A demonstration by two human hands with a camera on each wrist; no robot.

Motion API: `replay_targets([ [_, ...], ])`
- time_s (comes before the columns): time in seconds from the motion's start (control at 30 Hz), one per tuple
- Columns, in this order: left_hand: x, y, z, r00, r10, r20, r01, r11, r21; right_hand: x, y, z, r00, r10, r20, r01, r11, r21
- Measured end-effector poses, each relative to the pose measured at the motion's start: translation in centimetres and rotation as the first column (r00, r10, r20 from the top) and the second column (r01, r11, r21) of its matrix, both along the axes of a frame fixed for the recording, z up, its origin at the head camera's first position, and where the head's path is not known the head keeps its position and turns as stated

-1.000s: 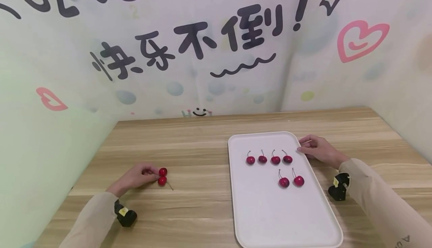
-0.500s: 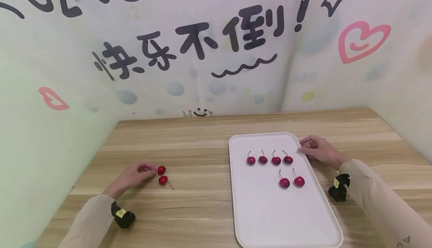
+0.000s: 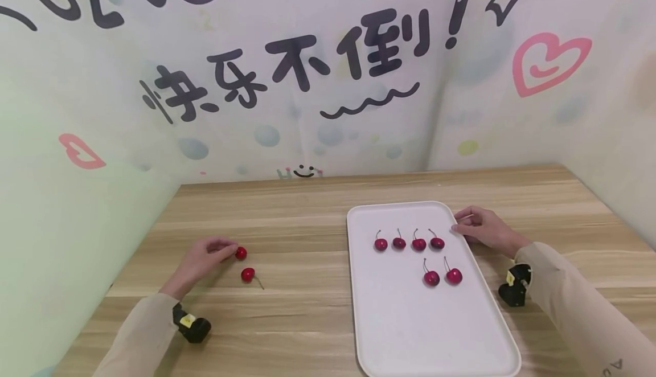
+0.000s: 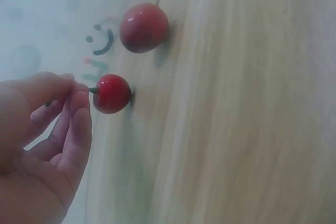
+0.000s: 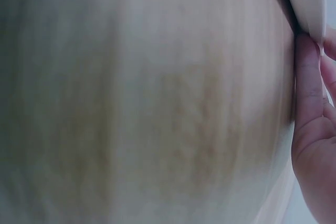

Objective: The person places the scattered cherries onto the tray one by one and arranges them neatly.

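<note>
In the head view, my left hand (image 3: 204, 258) is at the left of the table, beside a red cherry (image 3: 241, 253). The left wrist view shows its thumb and fingertips pinching the short green stem of that cherry (image 4: 112, 94). Another cherry (image 3: 248, 275), with its stem pointing away, lies close by on the wood. On the right, my right hand (image 3: 487, 230) holds the upper right edge of a white tray (image 3: 410, 331). Its thumb (image 5: 308, 77) lies against the tray's side in the right wrist view; the other fingers are partly hidden there.
On the tray lie several dark red cherries, a back row (image 3: 418, 244) and a shorter row (image 3: 431, 278) in front, stems pointing back. Wood-grain table (image 3: 302, 308) lies between tray and left hand. A printed cloth (image 3: 307, 132) hangs behind the table.
My left hand has moved back and slightly left, drawing one cherry away from the other, which stays nearly in place. The right hand and the tray have not moved.
</note>
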State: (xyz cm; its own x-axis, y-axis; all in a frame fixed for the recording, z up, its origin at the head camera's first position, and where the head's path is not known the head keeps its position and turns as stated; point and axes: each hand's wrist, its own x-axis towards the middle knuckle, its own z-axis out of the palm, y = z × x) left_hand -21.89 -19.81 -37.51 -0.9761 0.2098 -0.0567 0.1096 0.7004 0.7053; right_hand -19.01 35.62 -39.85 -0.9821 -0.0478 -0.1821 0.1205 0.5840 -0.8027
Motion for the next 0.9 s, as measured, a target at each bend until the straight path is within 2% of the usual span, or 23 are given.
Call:
replay_targets([
  [0.17,-0.3,0.3,-0.2,1.000,-0.021,0.005,0.020,0.999,0.034,0.0,0.1,0.0,1.000,-0.002,0.008,0.002,1.000,0.006],
  [0.47,-0.6,1.0,-0.1,0.997,-0.068,-0.037,0.068,0.997,0.023,-0.1,0.0,-0.1,1.000,-0.009,0.010,0.009,1.000,0.013],
  [0.67,-0.5,2.0,0.1,0.993,-0.087,-0.084,0.093,0.993,0.077,-0.1,0.1,-0.2,1.000,-0.005,0.007,0.005,1.000,0.017],
  [0.8,-0.1,3.4,0.6,0.988,-0.094,-0.122,0.108,0.988,0.112,-0.2,0.1,-0.2,1.000,-0.004,0.002,0.004,1.000,0.015],
  [0.9,0.3,4.8,1.5,0.983,-0.117,-0.141,0.138,0.979,0.151,-0.2,0.2,-0.2,1.000,-0.001,0.001,0.001,1.000,0.005],
])
